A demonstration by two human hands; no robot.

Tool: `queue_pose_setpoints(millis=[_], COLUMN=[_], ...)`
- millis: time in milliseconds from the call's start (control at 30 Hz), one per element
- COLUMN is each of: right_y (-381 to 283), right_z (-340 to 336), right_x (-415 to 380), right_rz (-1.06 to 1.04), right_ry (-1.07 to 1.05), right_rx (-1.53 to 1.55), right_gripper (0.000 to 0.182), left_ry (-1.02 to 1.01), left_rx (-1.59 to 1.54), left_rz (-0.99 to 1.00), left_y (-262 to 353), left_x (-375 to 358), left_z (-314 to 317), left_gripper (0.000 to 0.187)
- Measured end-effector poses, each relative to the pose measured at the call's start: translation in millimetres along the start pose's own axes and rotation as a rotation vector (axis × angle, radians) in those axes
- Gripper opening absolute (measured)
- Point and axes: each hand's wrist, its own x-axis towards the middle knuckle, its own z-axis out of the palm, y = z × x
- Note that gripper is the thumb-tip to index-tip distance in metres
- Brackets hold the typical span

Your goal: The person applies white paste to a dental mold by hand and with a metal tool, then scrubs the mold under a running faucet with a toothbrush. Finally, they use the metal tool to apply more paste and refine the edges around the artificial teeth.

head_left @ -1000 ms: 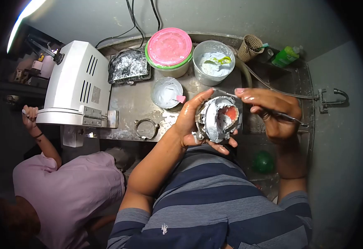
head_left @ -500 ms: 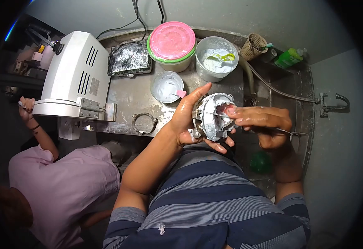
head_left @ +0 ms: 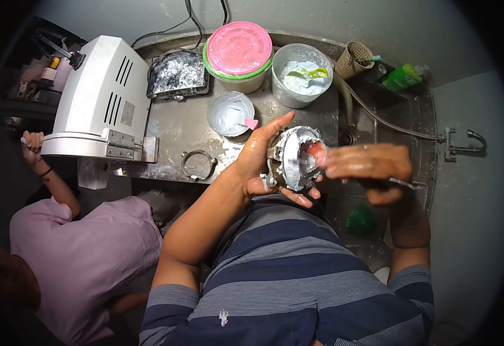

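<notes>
My left hand [head_left: 257, 155] grips a metal flask [head_left: 274, 167], its fingers wrapped underneath and the thumb up along the far side. White plaster [head_left: 291, 158] fills the flask and rises above its rim, ragged at the edges. A red-pink piece [head_left: 313, 149] shows inside the plaster. Close to its right side is my right hand [head_left: 370, 167], blurred, fingertips at the plaster edge by the pink part. A thin metal tool [head_left: 404, 184] sticks out from under that hand's palm; its other end is hidden. Both hands look wet.
A mixing bowl [head_left: 230, 114] with plaster and a pink-handled tool, a metal ring [head_left: 199, 165], a pink-lidded tub [head_left: 239, 49] and a powder tub [head_left: 302, 75] stand on the counter. Left are a white machine [head_left: 99, 98] and another person [head_left: 85, 248]; right, a sink [head_left: 399, 118] with a tap [head_left: 465, 144].
My right hand has shifted slightly right and blurred, uncovering more of the red-pink piece. The left hand and flask stay nearly in place. The whole view has shifted slightly.
</notes>
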Motion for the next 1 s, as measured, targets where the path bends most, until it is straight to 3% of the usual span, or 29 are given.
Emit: queue_pose_setpoints(millis=[67, 300, 367, 433, 500, 600, 733, 833, 900, 1000], right_y=[2, 5, 8, 5, 10, 17, 17, 21, 11, 21], right_z=[-1, -5, -7, -4, -5, -14, -15, -24, -17, -10], right_x=[0, -7, -2, 6, 6, 1, -4, 1, 3, 4], right_rz=[-0.011, -0.018, -0.047, 0.019, 0.017, -0.095, -0.066, -0.103, 0.044, 0.024], right_ry=[0.052, -0.156, -0.142, 0.065, 0.075, -0.199, -0.341, -0.256, -0.065, -0.057], right_rx=[-0.040, 0.124, 0.171, -0.068, -0.072, 0.113, 0.199, 0.236, 0.083, 0.071], right_gripper=[0.049, 0.042, 0.040, 0.029, 0.036, 0.042, 0.054, 0.053, 0.044, 0.045], left_ry=[0.007, -0.024, 0.014, 0.012, 0.005, -0.020, -0.080, -0.080, -0.008, -0.083], left_rx=[0.009, -0.027, -0.006, 0.003, 0.014, -0.036, -0.055, -0.035, 0.004, -0.008], left_rz=[-0.007, 0.024, -0.004, -0.004, 0.009, -0.015, 0.021, 0.005, -0.001, -0.013], left_y=[-1, -1, -2, -3, -2, 0, 2, 2, 1, 2], left_x=[1, -2, -2, 0, 0, -2, -7, -5, -3, -2], left_z=[-1, -4, 0, 0, 0, -6, -9, -7, -2, -9], left_gripper=[0.080, 0.077, 0.081, 0.081, 0.082, 0.083, 0.078, 0.079, 0.083, 0.082])
